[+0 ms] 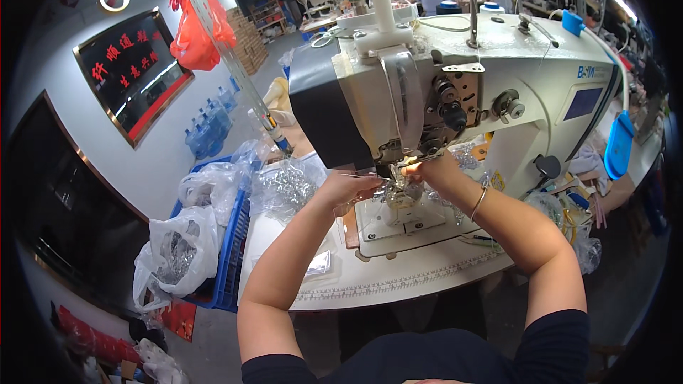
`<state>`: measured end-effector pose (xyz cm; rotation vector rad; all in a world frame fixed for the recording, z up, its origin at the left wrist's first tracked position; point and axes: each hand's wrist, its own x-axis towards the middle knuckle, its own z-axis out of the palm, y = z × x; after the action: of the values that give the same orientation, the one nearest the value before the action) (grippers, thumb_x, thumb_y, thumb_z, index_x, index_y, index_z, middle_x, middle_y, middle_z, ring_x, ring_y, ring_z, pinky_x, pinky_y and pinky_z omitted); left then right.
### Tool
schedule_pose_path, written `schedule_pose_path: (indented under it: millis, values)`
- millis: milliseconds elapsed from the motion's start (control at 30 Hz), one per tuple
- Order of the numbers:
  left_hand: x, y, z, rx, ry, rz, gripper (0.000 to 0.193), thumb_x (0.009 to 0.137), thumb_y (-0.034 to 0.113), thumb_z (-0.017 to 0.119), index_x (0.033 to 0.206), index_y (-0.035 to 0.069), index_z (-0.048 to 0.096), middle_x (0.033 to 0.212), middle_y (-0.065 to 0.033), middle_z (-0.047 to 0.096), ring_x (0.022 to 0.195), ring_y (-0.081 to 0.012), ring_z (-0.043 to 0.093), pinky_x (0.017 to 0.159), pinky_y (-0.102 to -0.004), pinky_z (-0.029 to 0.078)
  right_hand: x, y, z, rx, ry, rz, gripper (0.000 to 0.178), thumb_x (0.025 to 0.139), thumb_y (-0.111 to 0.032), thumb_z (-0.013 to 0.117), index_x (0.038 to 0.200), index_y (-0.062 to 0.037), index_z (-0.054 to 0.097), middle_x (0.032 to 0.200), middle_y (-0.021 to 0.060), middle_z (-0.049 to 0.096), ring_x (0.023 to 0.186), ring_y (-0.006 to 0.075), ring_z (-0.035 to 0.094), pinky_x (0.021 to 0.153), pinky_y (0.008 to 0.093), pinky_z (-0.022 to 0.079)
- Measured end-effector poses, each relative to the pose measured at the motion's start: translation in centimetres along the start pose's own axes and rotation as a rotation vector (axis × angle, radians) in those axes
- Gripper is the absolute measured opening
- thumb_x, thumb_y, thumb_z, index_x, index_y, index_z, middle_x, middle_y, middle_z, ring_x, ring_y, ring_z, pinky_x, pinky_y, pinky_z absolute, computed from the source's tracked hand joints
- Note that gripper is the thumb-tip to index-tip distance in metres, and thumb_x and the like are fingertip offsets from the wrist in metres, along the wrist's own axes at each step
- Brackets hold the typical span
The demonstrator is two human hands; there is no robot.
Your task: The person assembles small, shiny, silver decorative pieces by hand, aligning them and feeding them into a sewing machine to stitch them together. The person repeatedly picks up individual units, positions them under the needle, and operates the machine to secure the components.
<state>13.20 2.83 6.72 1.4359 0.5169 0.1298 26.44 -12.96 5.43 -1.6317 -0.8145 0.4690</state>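
A large white sewing machine [455, 57] stands in front of me, its needle and presser foot [393, 174] between my two hands. My left hand [354, 188] is at the left of the needle, its fingers pinched together. Whatever thin, clear or shiny piece they hold is too small to name. Reaching in from the right under the machine head, my right hand [425, 169] has its fingers bent and closed close to the needle. Parts of the machine hide its fingertips. Below both hands lies the metal needle plate [402, 226].
On the left, a blue plastic crate [231, 242] holds white plastic bags [188, 242]. A clear bag of shiny silvery pieces [288, 188] lies behind my left hand. A measuring tape [398, 283] runs along the table's front edge. A blue-handled tool [619, 146] hangs at right.
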Motion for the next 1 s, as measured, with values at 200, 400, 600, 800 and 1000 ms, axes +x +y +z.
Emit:
schedule_pose_path:
  millis: [200,400,600,800,1000]
  values:
    - [0.5,-0.4,-0.3,-0.011,-0.016,0.001,0.020,0.079,0.001,0.068,0.098,-0.004,0.061,0.095,-0.0104,0.064,0.086,-0.0185,0.064,0.080,-0.0294,0.051,0.0,-0.3,-0.3,-0.119,0.007,-0.003,0.011,0.074,-0.009,0.069,0.079,-0.0005,0.063,0.067,0.0053,0.063,0.058,0.0124,0.057,0.051,0.0284,0.044]
    - [0.3,-0.1,-0.1,0.029,-0.024,0.017,0.022,0.079,0.002,0.068,0.099,-0.005,0.060,0.095,-0.0102,0.063,0.088,-0.0180,0.064,0.082,-0.0298,0.053,-0.5,-0.8,-0.3,-0.052,0.028,0.033,0.012,0.072,-0.005,0.070,0.082,-0.0014,0.063,0.068,0.0056,0.064,0.059,0.0128,0.058,0.051,0.0289,0.044]
    - [0.8,-0.7,-0.5,-0.011,-0.054,0.069,0.022,0.080,0.000,0.067,0.100,-0.003,0.058,0.095,-0.0084,0.062,0.088,-0.0175,0.063,0.079,-0.0285,0.054,0.2,0.4,-0.6,-0.143,-0.006,0.013,0.020,0.074,-0.023,0.071,0.079,-0.0042,0.069,0.069,0.0043,0.066,0.062,0.0128,0.062,0.058,0.0272,0.048]
    - [0.9,-0.9,-1.0,-0.024,-0.040,0.034,0.023,0.079,-0.002,0.066,0.100,0.000,0.057,0.093,-0.0061,0.061,0.087,-0.0169,0.063,0.078,-0.0282,0.053,0.3,0.8,-0.4,0.009,-0.055,-0.005,0.025,0.074,-0.022,0.073,0.085,-0.0003,0.066,0.076,0.0056,0.067,0.063,0.0142,0.060,0.058,0.0288,0.048]
    - [-0.8,-0.9,0.5,-0.109,-0.190,0.015,0.039,0.077,0.001,0.066,0.114,0.001,0.052,0.091,-0.0042,0.060,0.081,-0.0126,0.062,0.074,-0.0239,0.051,-1.6,3.1,-0.6,-0.067,0.025,-0.127,0.010,0.071,-0.013,0.072,0.072,-0.0056,0.067,0.073,0.0028,0.064,0.068,0.0105,0.057,0.061,0.0264,0.045]
